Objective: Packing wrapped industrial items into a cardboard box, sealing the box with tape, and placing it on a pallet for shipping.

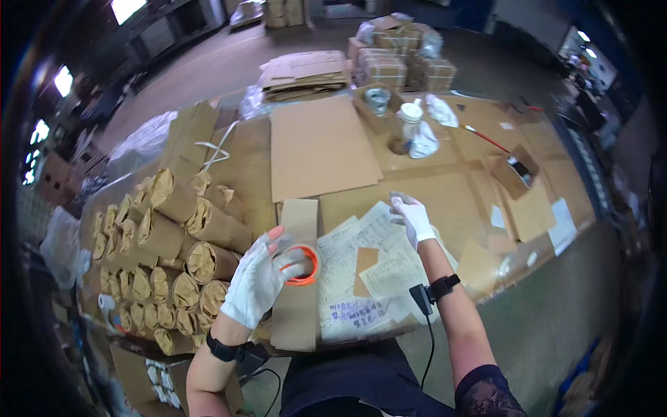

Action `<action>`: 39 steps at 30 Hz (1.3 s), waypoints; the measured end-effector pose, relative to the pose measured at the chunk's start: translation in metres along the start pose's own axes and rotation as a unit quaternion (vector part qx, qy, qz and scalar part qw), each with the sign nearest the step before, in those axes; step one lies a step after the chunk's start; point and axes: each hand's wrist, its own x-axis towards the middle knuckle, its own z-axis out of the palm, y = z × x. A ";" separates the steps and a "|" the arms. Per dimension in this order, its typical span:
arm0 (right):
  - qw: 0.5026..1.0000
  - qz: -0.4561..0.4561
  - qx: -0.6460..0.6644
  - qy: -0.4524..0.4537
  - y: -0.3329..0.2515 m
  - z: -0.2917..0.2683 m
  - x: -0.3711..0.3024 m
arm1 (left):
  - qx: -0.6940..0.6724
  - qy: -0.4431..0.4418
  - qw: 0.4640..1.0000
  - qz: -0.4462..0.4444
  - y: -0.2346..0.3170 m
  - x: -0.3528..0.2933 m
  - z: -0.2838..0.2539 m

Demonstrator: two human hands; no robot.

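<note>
Left hand (258, 278) grips an orange tape roll (303, 265) over a cardboard strip (297, 278); wrapped paper rolls (174, 243) stacked alongside. Right hand (413, 217) holds nothing — fingers loosely curled above papers (375, 271) on the tabletop (445, 201).

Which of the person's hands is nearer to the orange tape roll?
Left. The left hand holds the orange tape roll on the cardboard strip. The right hand hovers apart, over the papers.
</note>
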 end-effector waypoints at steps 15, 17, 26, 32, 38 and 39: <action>0.958 -0.154 -0.241 -0.026 0.035 0.040 0.115 | 0.587 0.194 0.785 0.030 0.013 0.226 -0.144; 0.990 -0.111 -0.079 -0.043 0.038 0.036 0.120 | 0.616 0.160 0.770 0.034 0.010 0.230 -0.143; 0.975 -0.075 0.199 -0.060 -0.067 0.026 0.089 | 0.244 0.157 0.957 0.020 0.053 0.169 -0.040; 0.846 0.132 0.480 -0.188 -0.064 0.043 -0.016 | 0.151 0.196 0.950 0.192 -0.001 0.070 0.038; 0.925 0.131 0.068 -0.350 -0.068 0.120 -0.136 | 0.178 0.294 0.897 0.279 -0.052 -0.065 0.027; 0.927 0.123 0.061 -0.348 -0.069 0.135 -0.154 | 0.191 0.328 0.869 0.316 -0.058 -0.088 0.016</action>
